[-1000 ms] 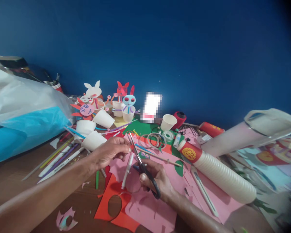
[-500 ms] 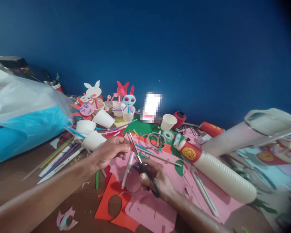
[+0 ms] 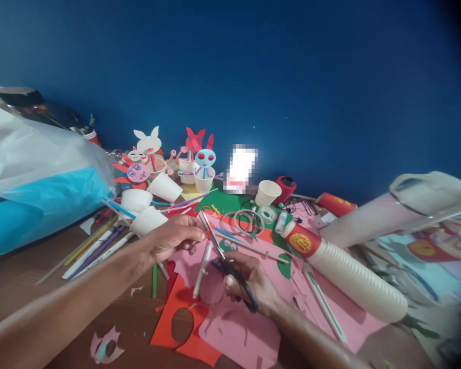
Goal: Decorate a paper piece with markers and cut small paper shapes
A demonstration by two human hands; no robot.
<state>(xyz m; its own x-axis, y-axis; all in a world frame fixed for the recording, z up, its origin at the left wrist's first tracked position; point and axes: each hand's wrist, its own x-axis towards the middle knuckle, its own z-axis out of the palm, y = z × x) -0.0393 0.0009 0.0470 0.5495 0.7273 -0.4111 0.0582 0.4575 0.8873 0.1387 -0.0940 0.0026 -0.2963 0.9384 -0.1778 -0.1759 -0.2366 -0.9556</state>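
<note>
The right hand (image 3: pixel 251 287) clenches black-handled scissors (image 3: pixel 230 269) above pink paper (image 3: pixel 238 328); the left hand (image 3: pixel 172 238) pinches something small beside the blades, perhaps a white straw (image 3: pixel 202 269).

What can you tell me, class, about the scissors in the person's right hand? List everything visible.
The scissors have long, narrow, steel-looking blades, slightly parted, pointing up and away over pink paper, and a black handle. The right hand grips the handle, its loop showing below. The blade tips sit beside the fingertips of the left hand; whether they touch cannot be told.
</note>
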